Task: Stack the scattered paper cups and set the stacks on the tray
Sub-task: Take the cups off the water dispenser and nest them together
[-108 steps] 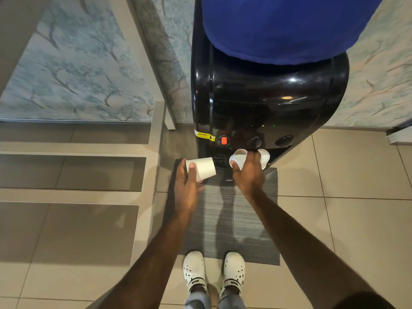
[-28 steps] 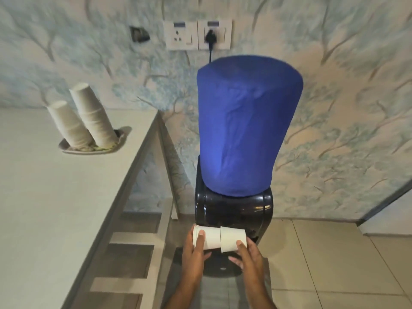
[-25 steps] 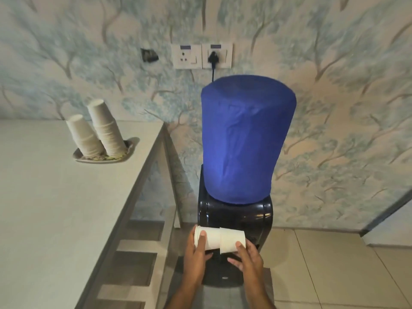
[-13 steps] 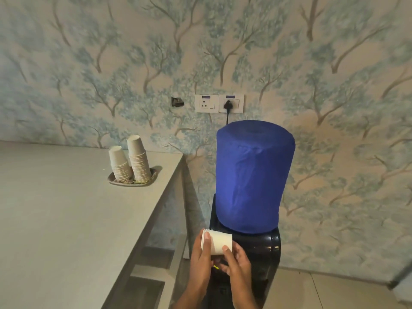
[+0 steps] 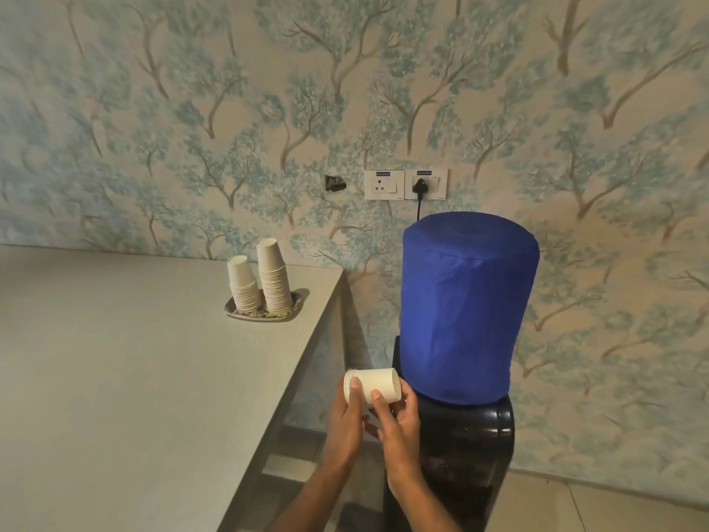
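Nested cups (image 5: 374, 385), sideways: left hand (image 5: 347, 412) and right hand (image 5: 397, 418) both curled around them. Tray (image 5: 264, 312) on worktop (image 5: 134, 378) bears two inverted stacks (image 5: 261, 280). Risk: a careless placement could topple those leaning stacks.

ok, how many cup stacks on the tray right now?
2: a shorter stack of white paper cups on the left of the small tray, a taller stack of white paper cups beside it on the right.

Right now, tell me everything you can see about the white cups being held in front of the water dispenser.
The nested paper cups are plain white, apparently paper, pushed together into one short stack lying sideways, with the rolled rims at the left. The left hand holds the rim end, thumb on top; the right hand holds the other end. The stack is in the air between the table edge and the blue-covered bottle.
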The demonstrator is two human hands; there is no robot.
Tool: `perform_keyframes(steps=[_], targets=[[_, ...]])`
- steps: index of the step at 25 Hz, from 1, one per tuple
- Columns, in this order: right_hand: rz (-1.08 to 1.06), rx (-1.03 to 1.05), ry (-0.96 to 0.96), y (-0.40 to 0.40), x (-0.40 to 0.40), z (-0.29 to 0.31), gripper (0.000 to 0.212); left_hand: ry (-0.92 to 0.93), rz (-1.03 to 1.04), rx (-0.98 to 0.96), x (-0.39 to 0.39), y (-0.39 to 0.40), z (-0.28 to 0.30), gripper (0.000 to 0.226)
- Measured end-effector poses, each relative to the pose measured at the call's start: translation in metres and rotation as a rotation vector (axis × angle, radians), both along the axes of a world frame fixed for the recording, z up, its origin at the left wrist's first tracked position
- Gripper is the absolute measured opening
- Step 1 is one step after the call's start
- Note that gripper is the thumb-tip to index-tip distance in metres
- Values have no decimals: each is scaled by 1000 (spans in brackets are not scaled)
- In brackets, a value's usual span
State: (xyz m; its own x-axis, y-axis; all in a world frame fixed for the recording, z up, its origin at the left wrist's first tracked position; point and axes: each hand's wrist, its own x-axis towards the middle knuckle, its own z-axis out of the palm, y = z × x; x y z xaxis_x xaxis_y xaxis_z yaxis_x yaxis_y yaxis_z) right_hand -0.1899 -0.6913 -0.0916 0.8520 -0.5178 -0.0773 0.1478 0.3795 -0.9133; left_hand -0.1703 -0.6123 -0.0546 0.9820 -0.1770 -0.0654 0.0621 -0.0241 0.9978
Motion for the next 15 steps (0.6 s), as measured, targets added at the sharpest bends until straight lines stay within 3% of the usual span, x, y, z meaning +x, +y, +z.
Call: perform_keyframes(steps=[6,11,15], targets=[[-40,-117,-72,69,47,17,88,-20,-32,-60,40,61,9,44],[-33,-166,-76,132,104,40,102,-24,-53,-42,98,127,15,71],[-16,-143,-75,163,164,66,91,-79,-4,17,141,167,15,68]])
